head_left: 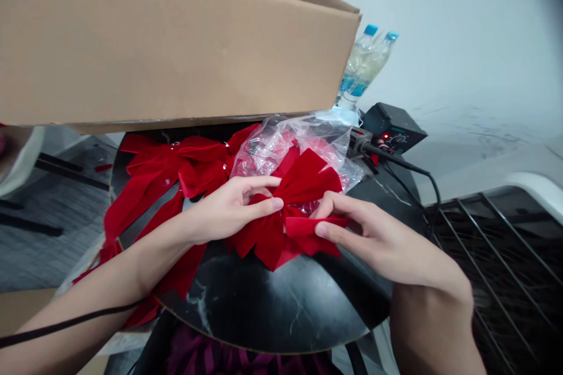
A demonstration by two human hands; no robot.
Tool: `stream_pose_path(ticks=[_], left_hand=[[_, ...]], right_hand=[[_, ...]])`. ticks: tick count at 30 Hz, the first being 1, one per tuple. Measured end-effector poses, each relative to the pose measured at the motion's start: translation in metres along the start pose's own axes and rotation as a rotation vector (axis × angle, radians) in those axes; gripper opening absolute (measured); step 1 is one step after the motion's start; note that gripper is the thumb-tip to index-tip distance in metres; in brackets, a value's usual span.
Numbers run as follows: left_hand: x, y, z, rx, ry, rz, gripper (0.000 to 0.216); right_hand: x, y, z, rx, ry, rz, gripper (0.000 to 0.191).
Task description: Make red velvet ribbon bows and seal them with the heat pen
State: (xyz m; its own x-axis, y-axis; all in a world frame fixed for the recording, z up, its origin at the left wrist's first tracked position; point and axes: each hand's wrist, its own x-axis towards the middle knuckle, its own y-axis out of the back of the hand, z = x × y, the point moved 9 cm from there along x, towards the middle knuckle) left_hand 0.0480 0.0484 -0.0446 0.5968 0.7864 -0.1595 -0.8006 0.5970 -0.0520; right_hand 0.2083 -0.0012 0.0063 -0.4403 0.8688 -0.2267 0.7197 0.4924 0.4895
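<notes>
A red velvet bow [303,184] lies on the round black marble table [272,304]. My left hand [231,208] pinches the bow's middle between thumb and fingers. My right hand [373,234] holds a short red ribbon strip [308,225] against the same middle, fingers closed round it. The bow's tails hang toward me below both hands.
A pile of finished red bows [167,173] lies at the table's left. A clear plastic bag [303,140] with more red pieces sits behind. A big cardboard box [167,41] overhangs the back. Two water bottles [365,64], a black power unit [393,129] and a wire rack [497,258] stand to the right.
</notes>
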Motion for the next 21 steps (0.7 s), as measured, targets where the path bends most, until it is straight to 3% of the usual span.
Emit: stream_pose_path(ticks=[2, 5, 8, 11, 14, 16, 18, 19, 21], left_hand=[[0.0, 0.0, -0.003, -0.077, 0.019, 0.001, 0.051], [-0.003, -0.011, -0.008, -0.248, 0.097, -0.107, 0.054], [-0.005, -0.017, -0.009, -0.388, 0.173, -0.149, 0.046], [-0.003, -0.015, -0.008, -0.5, 0.203, -0.096, 0.035], [-0.001, -0.002, -0.008, -0.561, 0.19, 0.077, 0.031], [0.0, 0.003, -0.006, -0.607, 0.154, 0.151, 0.029], [0.002, 0.001, -0.002, -0.646, 0.112, 0.129, 0.029], [0.002, -0.002, 0.0, -0.653, 0.094, 0.103, 0.03], [0.003, -0.004, 0.002, -0.634, 0.051, 0.076, 0.034]], right_hand=[[-0.004, 0.001, -0.002, -0.053, 0.004, 0.028, 0.021], [-0.008, 0.009, -0.009, -0.148, 0.022, 0.12, 0.018], [-0.008, 0.022, -0.021, -0.26, 0.056, 0.204, 0.015], [-0.003, 0.033, -0.029, -0.326, 0.109, 0.216, 0.015], [-0.007, 0.046, -0.031, -0.332, 0.184, 0.289, 0.014], [-0.02, 0.059, -0.03, -0.273, 0.208, 0.496, 0.012], [-0.036, 0.061, -0.025, -0.125, 0.19, 0.715, 0.012], [-0.039, 0.054, -0.021, -0.027, 0.17, 0.77, 0.012], [-0.026, 0.025, -0.015, 0.161, 0.123, 0.696, 0.014]])
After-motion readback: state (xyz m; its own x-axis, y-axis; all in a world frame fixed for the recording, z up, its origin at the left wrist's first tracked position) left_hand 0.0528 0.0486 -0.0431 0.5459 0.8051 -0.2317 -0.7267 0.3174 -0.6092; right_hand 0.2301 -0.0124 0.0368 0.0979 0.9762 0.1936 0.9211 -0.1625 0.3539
